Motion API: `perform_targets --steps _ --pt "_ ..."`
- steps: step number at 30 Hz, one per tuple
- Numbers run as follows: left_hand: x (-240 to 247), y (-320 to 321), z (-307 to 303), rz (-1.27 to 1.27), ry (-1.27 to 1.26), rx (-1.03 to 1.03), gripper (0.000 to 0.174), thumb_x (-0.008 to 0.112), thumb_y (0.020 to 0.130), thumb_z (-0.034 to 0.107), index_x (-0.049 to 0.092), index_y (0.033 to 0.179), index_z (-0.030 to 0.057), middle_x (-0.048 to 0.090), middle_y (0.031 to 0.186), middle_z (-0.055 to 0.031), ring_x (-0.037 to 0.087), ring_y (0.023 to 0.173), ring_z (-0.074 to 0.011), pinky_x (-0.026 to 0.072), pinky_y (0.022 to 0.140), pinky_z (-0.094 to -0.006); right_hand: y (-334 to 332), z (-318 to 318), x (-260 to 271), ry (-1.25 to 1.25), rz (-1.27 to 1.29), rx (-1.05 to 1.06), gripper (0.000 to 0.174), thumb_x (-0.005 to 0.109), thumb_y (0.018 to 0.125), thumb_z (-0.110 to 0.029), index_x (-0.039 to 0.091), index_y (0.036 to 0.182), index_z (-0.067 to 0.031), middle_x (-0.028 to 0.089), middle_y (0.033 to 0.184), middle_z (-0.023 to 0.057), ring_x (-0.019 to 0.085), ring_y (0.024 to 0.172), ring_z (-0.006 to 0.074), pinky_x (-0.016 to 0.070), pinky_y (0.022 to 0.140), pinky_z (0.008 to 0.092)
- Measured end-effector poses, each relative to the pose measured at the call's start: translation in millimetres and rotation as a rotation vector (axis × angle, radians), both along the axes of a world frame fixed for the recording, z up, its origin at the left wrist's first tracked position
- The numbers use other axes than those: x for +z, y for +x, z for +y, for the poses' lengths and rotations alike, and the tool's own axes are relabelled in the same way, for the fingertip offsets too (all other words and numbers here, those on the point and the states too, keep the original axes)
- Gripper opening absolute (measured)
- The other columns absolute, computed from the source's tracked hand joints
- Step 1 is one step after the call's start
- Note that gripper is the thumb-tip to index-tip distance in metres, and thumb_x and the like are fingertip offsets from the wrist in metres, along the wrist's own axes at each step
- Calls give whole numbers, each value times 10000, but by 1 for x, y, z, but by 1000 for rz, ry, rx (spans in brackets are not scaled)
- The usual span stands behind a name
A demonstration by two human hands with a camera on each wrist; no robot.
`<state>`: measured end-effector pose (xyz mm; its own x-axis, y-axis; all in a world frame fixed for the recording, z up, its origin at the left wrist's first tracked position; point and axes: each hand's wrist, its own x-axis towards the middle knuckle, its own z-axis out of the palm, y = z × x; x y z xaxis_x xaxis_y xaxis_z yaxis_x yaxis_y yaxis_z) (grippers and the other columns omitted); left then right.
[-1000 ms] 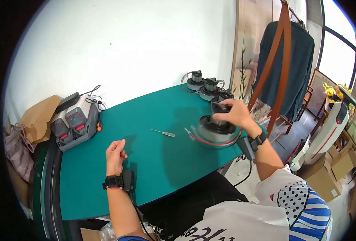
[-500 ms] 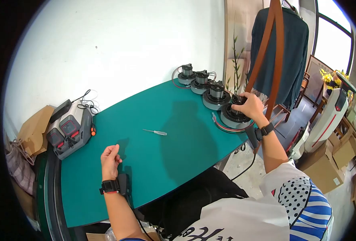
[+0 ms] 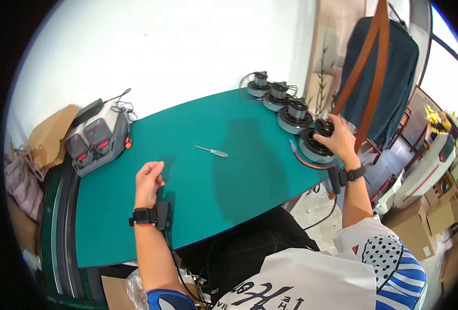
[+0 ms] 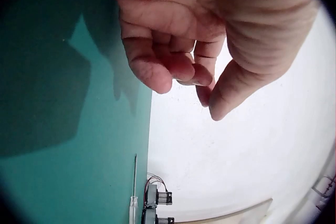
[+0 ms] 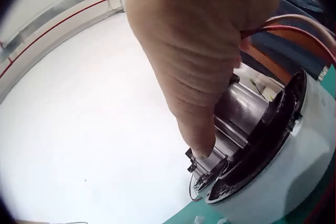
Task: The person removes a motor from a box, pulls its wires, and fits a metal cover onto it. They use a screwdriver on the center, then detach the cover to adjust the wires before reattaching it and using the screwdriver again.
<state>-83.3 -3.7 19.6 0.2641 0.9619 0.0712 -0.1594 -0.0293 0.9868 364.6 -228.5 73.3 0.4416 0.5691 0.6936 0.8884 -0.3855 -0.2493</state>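
At the right edge of the green table stands a motor with a round grey housing, a black top and red and black leads. My right hand is around its top, thumb and fingers spread apart. In the right wrist view, the thumb overlaps the silver motor can. Over the left part of the table hovers my left hand, fingers loosely curled and holding nothing. A small screwdriver with a clear handle lies mid-table.
Several similar motors line the table's right rear edge beside the held-over one. At the back left sits a grey and white twin-bay device with a black cable. Brown straps and a dark garment hang beyond the right edge.
My right hand has lowered the motor from above the table to the end of the row, and its fingers have spread wider. The left hand has stayed about where it was.
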Motion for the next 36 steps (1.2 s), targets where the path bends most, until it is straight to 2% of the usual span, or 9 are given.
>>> perform_targets --steps 4,7,11,13,18,24,28,33,36 --pt "0 1 1 13 4 9 148 696 810 210 596 832 103 472 633 71 439 529 -37 395 486 -217 -40 1 18 133 -507 103 487 727 687 -267 574 1102 -63 592 1049 129 599 910 283 465 741 367" --pt "0 2 0 35 -5 14 159 704 801 218 600 833 102 474 635 71 439 530 -34 398 486 -219 -80 17 21 -39 234 535 291 712 730 -183 631 964 -31 665 728 94 645 683 215 491 650 318" --pt "2 4 -1 75 41 -2 210 715 781 260 623 866 91 515 677 48 476 591 -62 419 523 -226 -151 53 55 -382 257 1005 333 701 770 -186 613 1036 -5 669 790 123 651 744 190 497 672 300" --pt "10 7 -9 122 77 27 212 677 811 283 629 880 89 497 678 46 463 606 -66 412 551 -234 -176 95 56 -490 591 1236 342 694 783 -183 610 1058 3 673 832 124 641 762 165 496 672 302" --pt "2 4 -3 -22 98 89 257 715 772 251 635 897 41 571 735 3 505 599 -82 436 503 -232 -167 203 -11 -522 -108 664 431 699 717 -391 616 899 -10 611 793 145 590 741 288 468 643 379" --pt "26 -15 -19 -323 258 176 171 712 782 160 609 856 45 607 762 1 528 625 -52 423 486 -214 -169 202 -61 -436 200 850 302 725 728 -241 612 867 2 567 678 45 531 623 150 439 585 287" --pt "43 -61 -106 -431 467 349 147 692 809 140 605 887 51 613 780 4 532 633 -47 429 504 -191 -157 208 -77 -362 451 1015 167 671 799 -135 630 892 -2 577 705 -20 490 633 50 408 578 213" --pt "-26 -159 -187 -124 235 727 108 674 821 138 621 882 67 587 755 24 519 618 -48 423 523 -199 -153 211 -84 -294 436 1027 162 651 830 -132 635 921 1 584 740 -30 499 655 39 405 596 189" --pt "-116 -236 -226 75 45 967 163 681 818 224 640 850 69 605 729 14 536 623 -54 422 505 -214 -154 208 -81 -322 486 1018 174 649 834 -133 631 931 11 599 761 -23 509 672 43 411 612 190"
